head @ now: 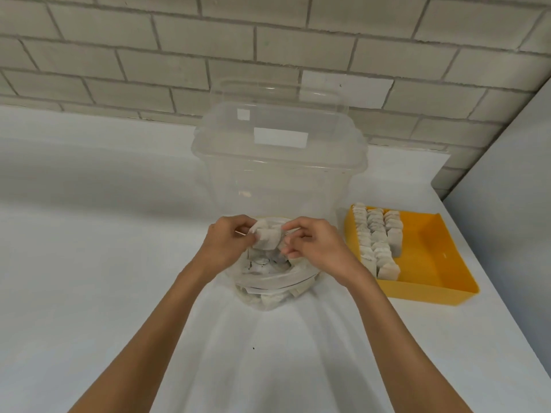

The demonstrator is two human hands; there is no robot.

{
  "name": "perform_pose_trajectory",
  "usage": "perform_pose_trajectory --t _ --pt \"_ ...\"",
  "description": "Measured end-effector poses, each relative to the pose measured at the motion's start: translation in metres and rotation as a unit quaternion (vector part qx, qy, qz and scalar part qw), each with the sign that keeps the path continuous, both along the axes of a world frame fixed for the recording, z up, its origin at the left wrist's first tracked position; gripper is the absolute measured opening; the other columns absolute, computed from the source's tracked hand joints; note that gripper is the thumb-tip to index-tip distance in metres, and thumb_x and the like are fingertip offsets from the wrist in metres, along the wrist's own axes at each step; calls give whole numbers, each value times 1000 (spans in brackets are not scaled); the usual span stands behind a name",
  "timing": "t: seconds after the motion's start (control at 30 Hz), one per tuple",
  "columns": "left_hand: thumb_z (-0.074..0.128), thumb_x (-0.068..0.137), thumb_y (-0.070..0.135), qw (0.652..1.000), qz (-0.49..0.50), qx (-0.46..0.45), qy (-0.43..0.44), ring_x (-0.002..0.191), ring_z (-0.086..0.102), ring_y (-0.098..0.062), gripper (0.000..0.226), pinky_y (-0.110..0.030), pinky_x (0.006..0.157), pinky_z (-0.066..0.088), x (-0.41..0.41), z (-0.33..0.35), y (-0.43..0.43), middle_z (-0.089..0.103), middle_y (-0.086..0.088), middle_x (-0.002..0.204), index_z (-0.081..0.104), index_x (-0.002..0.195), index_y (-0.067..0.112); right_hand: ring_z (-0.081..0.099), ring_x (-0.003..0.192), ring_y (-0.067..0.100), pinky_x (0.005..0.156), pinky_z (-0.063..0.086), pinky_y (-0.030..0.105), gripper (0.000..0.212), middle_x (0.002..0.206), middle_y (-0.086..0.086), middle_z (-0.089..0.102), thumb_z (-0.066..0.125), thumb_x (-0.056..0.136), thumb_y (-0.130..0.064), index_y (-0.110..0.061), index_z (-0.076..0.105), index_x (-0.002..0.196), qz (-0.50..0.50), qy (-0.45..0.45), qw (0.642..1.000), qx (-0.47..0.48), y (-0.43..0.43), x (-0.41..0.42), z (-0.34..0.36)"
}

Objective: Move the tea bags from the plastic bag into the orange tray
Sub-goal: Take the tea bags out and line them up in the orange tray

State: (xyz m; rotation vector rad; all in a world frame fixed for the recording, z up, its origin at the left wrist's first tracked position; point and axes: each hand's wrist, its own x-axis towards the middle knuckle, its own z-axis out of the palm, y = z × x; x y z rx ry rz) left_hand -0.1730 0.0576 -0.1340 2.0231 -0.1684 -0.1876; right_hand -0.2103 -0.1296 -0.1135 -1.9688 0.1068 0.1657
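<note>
While the white tabletop (89, 234) carries a clear tub (280, 180), both hands lift tea bags (267, 238) above the plastic bag (274, 275).
Orange tray (432, 257), right, is partly filled with rows running front to back. Left hand (228, 244) and right hand (313, 245) pinch the clump; separate it gently, then stand each bag upright in line.

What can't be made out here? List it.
- Count of loose tea bags in the clear plastic bag: head view, both hands and crumpled film cover them.
- Right hand grip: fingers curl at the held bunch of grey-white tea bags; contact unclear.
- Rows in the orange plastic tray: overlapping, uncountable.
- Tall clear plastic container: contents unreadable through glare.
</note>
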Motion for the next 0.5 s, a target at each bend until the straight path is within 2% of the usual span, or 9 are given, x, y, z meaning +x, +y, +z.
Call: perform_pose_trajectory --t 0.07,0.17,0.3,0.4,0.5 --pt "66 88 11 993 -6 -101 64 79 65 -10 14 -21 72 55 -4 7 -1 69 -2 90 71 98 19 73 77 24 80 59 36 21 79 9 72 55 90 -2 -9 65 107 -25 -3 999 28 -6 -3 -1" --pt "63 90 8 972 -22 -194 133 82 67 -10 18 -18 69 54 -9 12 -6 69 -9 96 69 106 11 73 71 25 82 58 43 19 71 2 71 58 90 -6 -14 62 107 -52 -3 998 43 -9 -6 -5" --pt "61 91 8 954 -29 -243 175 85 68 -14 19 -22 73 55 -16 11 -14 70 -8 98 67 109 10 72 70 24 74 60 40 19 80 6 69 64 90 -13 -12 61 108 -56 8 995 88 -8 -9 -7" --pt "62 91 13 944 -27 -265 194 87 68 -15 21 -26 81 56 -20 8 -20 71 -8 98 66 111 12 70 67 22 65 58 33 11 77 9 68 65 89 -9 -6 65 99 -69 -7 990 121 -10 -10 -6" --pt "64 89 16 931 -12 -298 209 86 68 -16 21 -26 81 56 -21 5 -25 72 -6 97 67 110 12 69 65 18 60 55 28 6 76 6 68 66 87 -6 -5 67 93 -86 -23 988 122 -14 -9 -4"
